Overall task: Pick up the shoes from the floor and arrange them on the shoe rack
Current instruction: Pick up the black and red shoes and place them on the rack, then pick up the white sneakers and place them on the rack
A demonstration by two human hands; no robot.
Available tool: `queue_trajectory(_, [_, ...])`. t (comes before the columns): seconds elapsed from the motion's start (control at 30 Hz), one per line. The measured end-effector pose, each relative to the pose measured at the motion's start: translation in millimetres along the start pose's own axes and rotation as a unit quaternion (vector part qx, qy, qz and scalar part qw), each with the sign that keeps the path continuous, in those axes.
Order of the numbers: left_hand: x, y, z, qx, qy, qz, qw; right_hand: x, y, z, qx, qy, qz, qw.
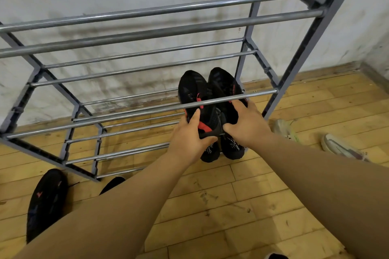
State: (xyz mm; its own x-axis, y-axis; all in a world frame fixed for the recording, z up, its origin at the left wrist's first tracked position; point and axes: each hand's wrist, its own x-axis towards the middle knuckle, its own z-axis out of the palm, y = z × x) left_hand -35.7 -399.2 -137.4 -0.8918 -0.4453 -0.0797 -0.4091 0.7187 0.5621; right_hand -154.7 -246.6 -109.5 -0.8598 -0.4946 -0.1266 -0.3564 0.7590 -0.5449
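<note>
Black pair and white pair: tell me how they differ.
The black pair has red trim; the white pair is pale. The black pair lies on the rack, side by side, gripped by left hand and right hand; the white pair lies apart on the floor, untouched. Both are sneakers.

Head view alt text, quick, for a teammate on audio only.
The left hand and right hand each grip one shoe of a black pair with red trim, toes toward the wall, low in a grey rack. On the wooden floor lie a black shoe at lower left and two white shoes at right.
</note>
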Motion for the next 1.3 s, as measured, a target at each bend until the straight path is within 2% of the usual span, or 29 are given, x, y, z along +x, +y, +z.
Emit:
queue_trajectory(0.1, [2, 0, 1, -0.016, -0.024, 0.015, 0.999, -1, 4, -1, 0.009, -0.005, -0.009, 1.0])
queue_trajectory(0.33, [-10, 5, -5, -0.019, -0.017, 0.023, 0.999, -18, 1, -5, -0.033, -0.031, -0.012, 0.999])
queue_trajectory(0.5, [-13, -8, -9, 0.055, -0.041, 0.014, 0.998, -36, 11, -9, -0.096, -0.074, -0.002, 0.993])
queue_trajectory(0.6, [-48, -12, -23, 0.115, -0.05, 0.009, 0.992, -70, 3, -13, -0.216, -0.035, 0.018, 0.976])
queue_trajectory(0.67, [-81, -22, -32, 0.164, -0.083, 0.011, 0.983, -95, -10, -5, -0.228, -0.037, 0.013, 0.973])
queue_trajectory(0.77, [-137, -51, -38, 0.2, -0.164, 0.002, 0.966, -132, -25, 26, -0.15, -0.175, 0.007, 0.973])
queue_trajectory(0.83, [-170, -80, -37, 0.203, -0.219, -0.033, 0.954, -156, -28, 54, -0.148, -0.281, 0.012, 0.948])
queue_trajectory(0.97, [-214, -128, -31, 0.19, -0.349, -0.113, 0.911, -199, -30, 108, -0.149, -0.418, 0.04, 0.895])
queue_trajectory(1.03, [-225, -138, -27, 0.182, -0.411, -0.128, 0.884, -217, -31, 131, -0.165, -0.46, 0.043, 0.871])
queue_trajectory(1.13, [-230, -150, -18, 0.181, -0.489, -0.139, 0.841, -241, -26, 160, -0.2, -0.481, 0.012, 0.853])
queue_trajectory(1.3, [-226, -177, -7, 0.143, -0.523, -0.15, 0.827, -268, -12, 190, -0.214, -0.54, 0.024, 0.814])
